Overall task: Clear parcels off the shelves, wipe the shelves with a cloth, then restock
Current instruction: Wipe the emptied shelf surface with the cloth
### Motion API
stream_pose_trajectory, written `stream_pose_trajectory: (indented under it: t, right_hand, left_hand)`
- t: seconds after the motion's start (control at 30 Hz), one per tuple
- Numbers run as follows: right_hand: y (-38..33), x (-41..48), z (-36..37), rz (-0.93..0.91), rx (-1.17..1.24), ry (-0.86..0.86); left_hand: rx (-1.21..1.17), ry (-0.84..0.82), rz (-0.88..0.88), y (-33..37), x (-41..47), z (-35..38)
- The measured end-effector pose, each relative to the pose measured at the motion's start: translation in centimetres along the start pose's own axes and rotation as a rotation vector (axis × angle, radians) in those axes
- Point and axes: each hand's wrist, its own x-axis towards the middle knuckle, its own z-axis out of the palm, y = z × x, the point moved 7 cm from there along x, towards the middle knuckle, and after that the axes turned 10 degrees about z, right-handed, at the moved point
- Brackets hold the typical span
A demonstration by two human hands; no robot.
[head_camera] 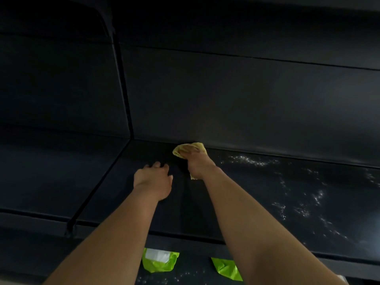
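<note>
1. setting: a dark shelf (246,194) with a dark back panel (246,99) rising behind it. a black upright post (123,89) stands at the left, and a seam runs from its foot forward to the front edge.
2. cloth (178,151): yellow and bunched, lying on the shelf at the joint with the back panel. its long axis runs back to front, in line with the hand; the far end points at the panel and a small tail shows beside the wrist.
3. right grip (198,163): fingers closed around the cloth, pressing it onto the shelf; the forearm reaches in from the lower right.
4. left grip (153,179): just left of the right one and apart from the cloth, palm down, fingers loosely bent, holding nothing. contact with the shelf cannot be told.
5. white specks (254,160): scattered over the right part of the shelf, from near the back joint toward the front edge.
6. room for moving: the shelf surface runs left from the hands to the seam and right to the frame's edge.
7. lower shelf (185,276): carries a green parcel with a white patch (159,263) and, apart from it to the right, a second green parcel (226,269), partly hidden by the right forearm.
</note>
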Motion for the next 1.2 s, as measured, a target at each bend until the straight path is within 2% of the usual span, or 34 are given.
stream_pose_trajectory:
  t: [0.17, 0.37, 0.53, 0.6, 0.67, 0.7, 0.77, 0.87, 1.03, 1.2]
  right_hand:
    - [5.0, -0.2, -1.3, 0.208, -0.02, 0.112]
    - [13.3, -4.7, -2.8, 0.498, -0.084, 0.15]
    - [17.3, -10.3, -4.0, 0.739, 0.03, 0.225]
    - [15.1, -11.6, -4.5, 0.656, 0.003, 0.318]
    - [10.3, -12.1, -4.0, 0.426, 0.086, 0.444]
    - [8.0, -12.4, -3.3, 0.333, 0.113, 0.447]
    - [4.4, -12.4, -1.3, 0.24, 0.068, 0.34]
    - [5.5, -12.8, 0.0, 0.322, 0.104, 0.186]
    - [12.3, -16.8, -0.6, 0.427, 0.138, 0.205]
    - [18.9, -21.7, -2.0, 0.543, 0.117, 0.247]
  left_hand:
    - [0.02, -0.003, -0.014, 0.2, 0.2, 0.6]
    - [-0.012, -0.015, -0.04, 0.2, 0.1, 1.4]
    - [-0.015, -0.018, -0.046, 0.2, 0.0, 1.7]
    - [-0.04, -0.033, -0.042, 0.2, -0.3, 1.5]
    - [-0.11, -0.042, -0.033, 0.4, -0.8, 1.4]
    - [-0.146, -0.037, -0.021, 0.9, -1.2, 1.2]
    - [-0.156, 0.015, 0.031, 2.6, -2.3, 0.8]
    - [-0.148, 0.103, 0.144, 6.5, -3.9, 0.2]
    - [-0.169, 0.073, 0.213, 11.6, -5.3, 0.6]
    - [-0.136, 0.019, 0.207, 13.4, -6.5, 1.1]
